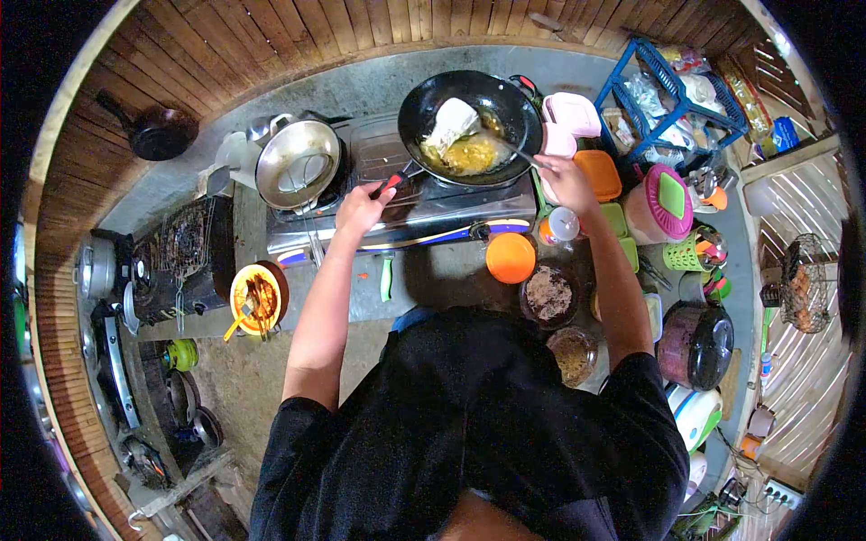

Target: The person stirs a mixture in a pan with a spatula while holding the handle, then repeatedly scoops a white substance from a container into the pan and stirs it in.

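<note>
**Pan on the stove, held by its handle**

At the near side, an orange lid [511, 259] is placed before the stove [451, 206]. The handle [391, 185] is gripped by the left hand [359, 213], fingers curled around it. To the right, a spatula [523, 155] is held by the right hand [570, 185], fingers closed on its shaft; their exact placing cannot be told. The black pan [422, 104] is seated on the stove's right half. It is judged stiff, fairly heavy and probably hot; hold is best taken at the handle. Inside, the yellow food [469, 162] is judged slippery, and the white lump [454, 120] beyond it soft and easily broken.
</note>
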A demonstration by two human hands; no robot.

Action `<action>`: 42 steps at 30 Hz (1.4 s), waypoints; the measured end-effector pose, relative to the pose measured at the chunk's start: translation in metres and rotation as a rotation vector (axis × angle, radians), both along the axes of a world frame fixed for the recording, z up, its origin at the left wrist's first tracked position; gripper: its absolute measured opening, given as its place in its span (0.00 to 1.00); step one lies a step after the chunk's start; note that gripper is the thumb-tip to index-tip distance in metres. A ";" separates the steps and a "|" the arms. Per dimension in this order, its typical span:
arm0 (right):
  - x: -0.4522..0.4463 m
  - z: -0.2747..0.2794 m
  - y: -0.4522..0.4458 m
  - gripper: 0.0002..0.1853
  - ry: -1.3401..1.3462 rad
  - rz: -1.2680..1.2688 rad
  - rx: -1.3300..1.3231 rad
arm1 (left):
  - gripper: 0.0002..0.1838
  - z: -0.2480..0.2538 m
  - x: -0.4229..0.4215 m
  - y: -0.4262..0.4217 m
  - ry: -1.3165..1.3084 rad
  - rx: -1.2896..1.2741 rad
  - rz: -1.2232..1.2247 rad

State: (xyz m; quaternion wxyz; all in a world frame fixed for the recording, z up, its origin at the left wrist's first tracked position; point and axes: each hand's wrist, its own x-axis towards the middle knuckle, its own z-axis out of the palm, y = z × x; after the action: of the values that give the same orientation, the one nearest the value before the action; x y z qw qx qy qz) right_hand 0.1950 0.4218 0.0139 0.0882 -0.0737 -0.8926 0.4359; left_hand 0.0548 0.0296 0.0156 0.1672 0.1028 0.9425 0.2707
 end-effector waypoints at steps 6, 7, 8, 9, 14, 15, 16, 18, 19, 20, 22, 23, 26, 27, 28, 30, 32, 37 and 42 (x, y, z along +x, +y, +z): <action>0.014 0.043 0.000 0.16 -0.106 -0.231 0.620 | 0.34 -0.002 0.000 0.000 0.025 -0.038 0.015; 0.016 0.047 0.003 0.15 -0.114 -0.223 0.723 | 0.34 -0.002 -0.001 0.000 0.024 -0.039 0.016; 0.019 0.051 0.004 0.15 -0.115 -0.222 0.723 | 0.35 -0.002 -0.001 0.000 0.006 -0.039 0.015; 0.023 0.057 0.003 0.15 -0.126 -0.192 0.709 | 0.35 -0.001 -0.001 0.001 -0.012 -0.039 0.013; 0.020 0.041 0.019 0.16 -0.232 -0.058 0.623 | 0.35 -0.010 -0.005 -0.001 0.010 -0.045 -0.001; 0.017 0.030 0.025 0.16 -0.202 0.054 0.521 | 0.35 -0.015 -0.007 -0.002 0.031 -0.047 -0.016; 0.015 0.023 0.026 0.17 -0.170 0.165 0.419 | 0.35 -0.011 -0.005 -0.001 0.031 -0.046 -0.017; 0.013 0.010 0.022 0.15 -0.138 0.170 0.277 | 0.34 -0.005 -0.002 0.000 0.036 -0.065 -0.013; 0.012 0.006 0.018 0.14 -0.106 0.177 0.134 | 0.34 -0.006 -0.003 0.000 0.037 -0.066 -0.009; 0.010 0.003 0.016 0.14 -0.106 0.180 0.134 | 0.34 -0.006 -0.003 0.000 0.031 -0.055 -0.005; 0.010 0.003 0.008 0.15 -0.050 0.093 0.161 | 0.34 -0.005 -0.002 0.000 0.024 -0.044 -0.001; 0.010 0.003 0.006 0.15 -0.051 0.092 0.161 | 0.34 -0.005 -0.001 0.000 0.018 -0.054 0.004; 0.006 0.026 -0.007 0.16 0.000 -0.096 0.328 | 0.33 -0.005 -0.002 0.001 0.011 -0.052 0.008; 0.004 0.036 -0.011 0.16 -0.052 -0.159 0.427 | 0.32 -0.005 -0.002 0.001 0.009 -0.039 0.007; 0.003 0.040 -0.013 0.17 -0.105 -0.221 0.526 | 0.32 -0.005 -0.002 0.001 0.010 -0.039 0.006; -0.004 0.034 -0.007 0.16 -0.122 -0.244 0.591 | 0.32 -0.004 -0.003 0.001 -0.037 -0.020 0.016; -0.009 0.026 -0.004 0.16 -0.136 -0.266 0.656 | 0.32 -0.002 -0.002 0.001 -0.022 -0.024 0.016; -0.018 0.000 -0.004 0.16 -0.064 -0.102 0.568 | 0.32 -0.001 0.001 0.002 0.020 -0.045 0.023; -0.009 0.015 -0.017 0.17 0.045 -0.023 0.505 | 0.32 0.000 0.000 0.002 -0.011 -0.021 0.024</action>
State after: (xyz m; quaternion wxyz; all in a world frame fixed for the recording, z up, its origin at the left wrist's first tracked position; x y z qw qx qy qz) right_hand 0.1856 0.4048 0.0287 0.1287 -0.0495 -0.9701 0.1997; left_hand 0.0550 0.0314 0.0151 0.1700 0.0881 0.9455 0.2633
